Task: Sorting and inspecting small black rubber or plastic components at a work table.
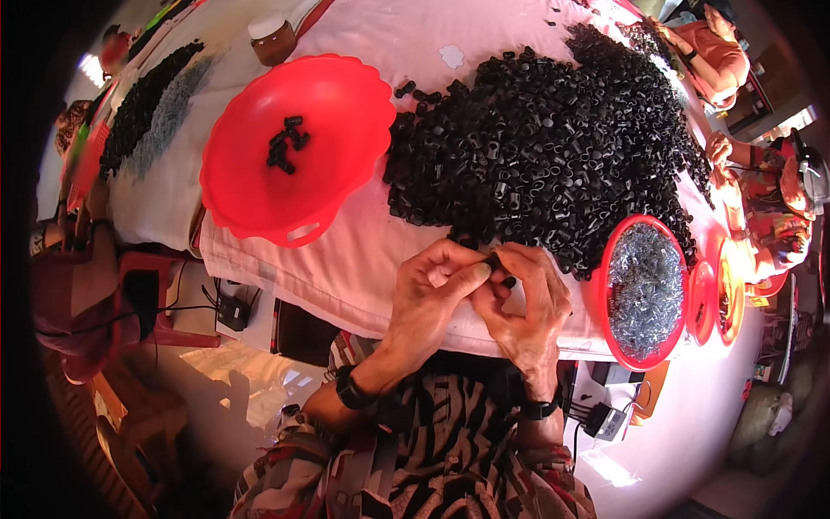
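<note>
At the near edge of the table, my left hand (439,284) and my right hand (527,304) meet fingertip to fingertip. Between them both hands pinch a small black plastic part (508,282), mostly covered by the fingers. Just beyond spreads a large heap of similar short, hollow black parts (536,164). To the left stands a scalloped red basin (238,164) with several black parts (284,147) lying in it. Right of my right hand, a red bowl (604,298) is filled with small clear pieces (647,294).
A smaller red bowl (702,304) and an orange bowl (732,294) sit farther right. A lidded jar (271,43) stands behind the basin. Black and clear piles (143,108) lie far left. Other people sit along both sides. Black adapters (232,311) with cables are below the table edge.
</note>
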`<state>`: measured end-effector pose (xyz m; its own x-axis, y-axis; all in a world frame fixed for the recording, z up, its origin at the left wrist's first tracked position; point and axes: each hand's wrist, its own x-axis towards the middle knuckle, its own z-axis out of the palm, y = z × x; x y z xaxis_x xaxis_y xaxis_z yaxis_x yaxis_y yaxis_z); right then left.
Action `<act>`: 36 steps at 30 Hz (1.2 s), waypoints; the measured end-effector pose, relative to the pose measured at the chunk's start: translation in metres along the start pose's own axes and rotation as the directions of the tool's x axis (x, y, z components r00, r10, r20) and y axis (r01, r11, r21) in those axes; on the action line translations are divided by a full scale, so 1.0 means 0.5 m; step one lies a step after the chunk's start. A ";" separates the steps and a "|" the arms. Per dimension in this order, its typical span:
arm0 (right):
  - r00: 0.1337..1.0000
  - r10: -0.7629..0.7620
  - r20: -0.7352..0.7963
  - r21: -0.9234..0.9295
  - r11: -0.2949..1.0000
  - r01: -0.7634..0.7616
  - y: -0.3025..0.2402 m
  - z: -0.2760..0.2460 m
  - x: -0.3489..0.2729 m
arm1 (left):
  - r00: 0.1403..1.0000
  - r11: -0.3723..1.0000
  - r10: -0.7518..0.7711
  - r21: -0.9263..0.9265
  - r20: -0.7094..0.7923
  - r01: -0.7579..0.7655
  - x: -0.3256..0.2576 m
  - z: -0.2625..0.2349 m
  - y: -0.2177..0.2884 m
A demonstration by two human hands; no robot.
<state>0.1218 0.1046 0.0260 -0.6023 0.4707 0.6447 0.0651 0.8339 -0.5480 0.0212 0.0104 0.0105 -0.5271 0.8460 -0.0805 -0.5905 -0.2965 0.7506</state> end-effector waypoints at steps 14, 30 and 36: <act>0.995 -0.102 -0.019 -0.116 0.988 0.099 0.000 0.014 -0.010 | 0.997 0.996 -0.068 -0.049 0.032 0.070 0.007 -0.006 0.011; 0.998 0.015 -0.061 -0.022 1.000 -0.016 -0.024 -0.019 -0.020 | 0.957 0.894 0.288 0.368 -0.040 -0.254 -0.015 0.013 0.030; 0.985 0.068 -0.158 -0.121 0.989 -0.087 0.010 -0.039 -0.053 | 0.576 -0.049 0.793 0.963 0.199 -0.264 -0.011 -0.042 0.170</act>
<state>0.1535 0.1017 0.0166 -0.4637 0.5654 0.6821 0.2130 0.8184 -0.5336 -0.0389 -0.0286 0.0608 -0.6505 0.3397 0.6793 0.7571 0.2179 0.6159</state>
